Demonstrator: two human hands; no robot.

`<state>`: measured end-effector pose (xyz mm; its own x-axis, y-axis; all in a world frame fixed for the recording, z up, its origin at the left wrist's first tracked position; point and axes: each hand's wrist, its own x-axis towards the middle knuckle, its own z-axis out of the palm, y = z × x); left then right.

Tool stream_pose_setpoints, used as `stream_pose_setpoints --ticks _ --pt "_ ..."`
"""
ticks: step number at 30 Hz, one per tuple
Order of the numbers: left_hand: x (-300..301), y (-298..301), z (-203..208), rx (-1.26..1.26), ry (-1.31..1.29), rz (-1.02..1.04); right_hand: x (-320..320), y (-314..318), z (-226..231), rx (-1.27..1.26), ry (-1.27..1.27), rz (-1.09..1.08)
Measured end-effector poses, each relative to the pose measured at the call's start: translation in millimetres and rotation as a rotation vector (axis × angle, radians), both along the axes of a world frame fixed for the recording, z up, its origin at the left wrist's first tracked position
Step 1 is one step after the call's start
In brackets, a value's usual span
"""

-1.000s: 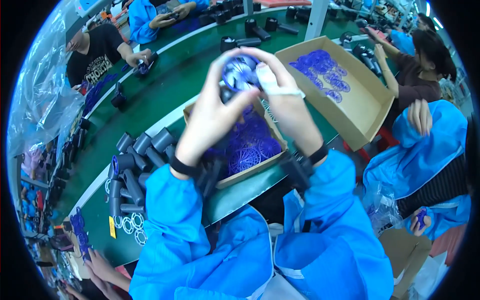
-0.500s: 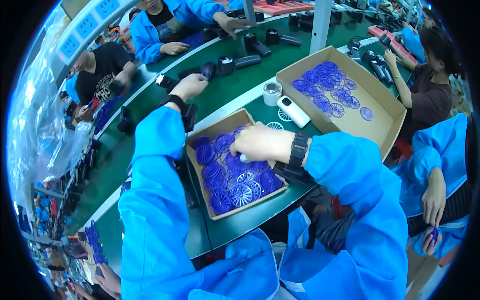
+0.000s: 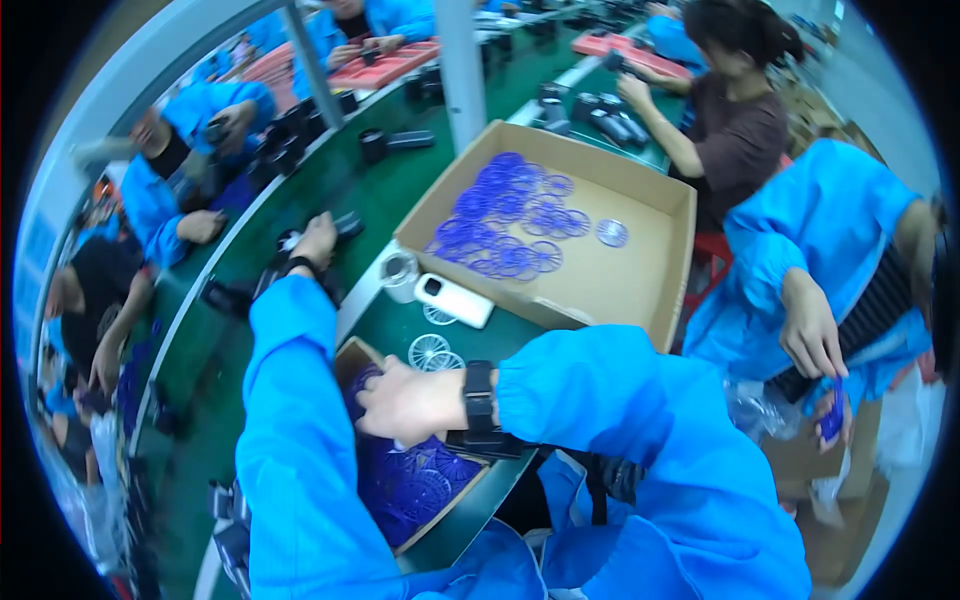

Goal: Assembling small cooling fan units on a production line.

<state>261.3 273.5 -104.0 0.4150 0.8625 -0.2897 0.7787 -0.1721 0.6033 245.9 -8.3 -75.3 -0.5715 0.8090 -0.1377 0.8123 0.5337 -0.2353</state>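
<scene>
One dark part (image 3: 348, 226) is right by the fingers of the left hand (image 3: 317, 242), over the green surface (image 3: 385, 178); I can't tell if they hold it. The right hand (image 3: 412, 404) has its fingers down at the purple wheels (image 3: 420, 487) in a small box (image 3: 458, 494), and I can't tell if they pinch any. White wheels (image 3: 430, 350) lie just past the right fingers, and a big box (image 3: 630, 290) is farther off

Purple spoked discs (image 3: 428, 490), boxed, overlapping
</scene>
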Motion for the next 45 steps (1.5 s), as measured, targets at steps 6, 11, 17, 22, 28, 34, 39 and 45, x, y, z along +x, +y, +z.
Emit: stream_pose_setpoints --ticks 6,11,17,22,28,34,39,45 --pt "-109.8 52.6 -31.1 0.384 0.112 -0.452 -29.0 9.0 1.4 0.008 -0.044 0.047" --pt "-162.4 -45.2 37.4 0.483 -0.180 -0.127 -22.5 4.2 20.1 -0.217 0.101 0.002" --pt "-209.8 -153.8 98.8 0.472 -0.953 0.127 9.8 -4.9 33.3 0.203 0.822 -0.038" --pt "-220.1 -275.2 131.6 -0.102 -1.304 0.073 3.0 -86.1 69.4 0.100 1.530 -0.297" --pt "-194.4 -352.5 139.6 -0.022 -1.334 -0.184 -35.4 -143.7 77.3 0.085 1.817 -0.377" --pt "-198.2 -357.5 129.6 0.222 -1.310 -0.236 -48.8 -150.2 67.0 0.203 1.730 -0.338" --pt "-197.1 -363.5 131.1 0.362 -1.256 -0.207 -40.7 -154.7 66.3 -0.010 1.803 -0.266" --pt "-201.2 -352.3 137.4 0.097 -1.277 -0.268 -16.5 -153.1 64.0 -0.487 1.982 -0.052"
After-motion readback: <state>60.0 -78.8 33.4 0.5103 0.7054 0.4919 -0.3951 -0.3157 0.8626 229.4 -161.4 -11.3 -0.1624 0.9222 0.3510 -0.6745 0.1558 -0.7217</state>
